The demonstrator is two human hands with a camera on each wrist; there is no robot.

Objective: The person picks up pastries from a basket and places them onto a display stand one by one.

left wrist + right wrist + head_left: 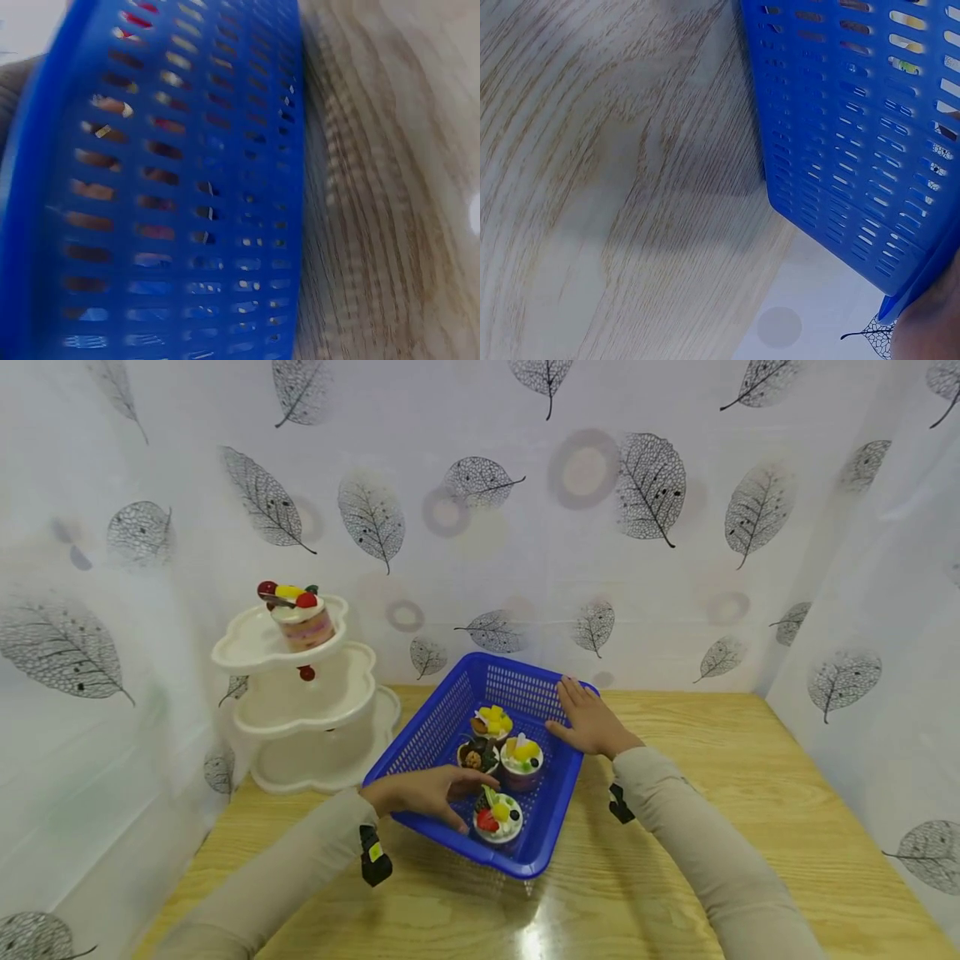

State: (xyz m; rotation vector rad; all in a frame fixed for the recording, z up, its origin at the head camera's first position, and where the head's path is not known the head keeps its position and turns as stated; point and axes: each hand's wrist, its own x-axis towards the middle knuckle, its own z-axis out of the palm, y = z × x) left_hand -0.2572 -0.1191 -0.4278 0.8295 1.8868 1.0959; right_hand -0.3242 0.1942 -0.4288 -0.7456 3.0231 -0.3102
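Note:
A blue slotted plastic basket [420,727] stands on the wooden table, holding several dessert cups. Over its near left rim reaches my left hand [427,793], thumb and fingers apart beside the front dessert cup [498,820], topped with strawberry and cream; contact cannot be made out. Behind it sit a cup with yellow fruit and cream [521,753], a dark-topped cup [477,757] and a mango-topped cup [492,722]. My right hand [588,722] rests on the right rim near the far corner, fingers straight. The left wrist view mostly shows the basket wall [172,195].
At the left stands a white three-tier stand [300,714] with scalloped trays. A layered dessert cup [303,622] with fruit sits on its top tier. A leaf-patterned curtain [480,560] hangs behind the wooden table [720,777].

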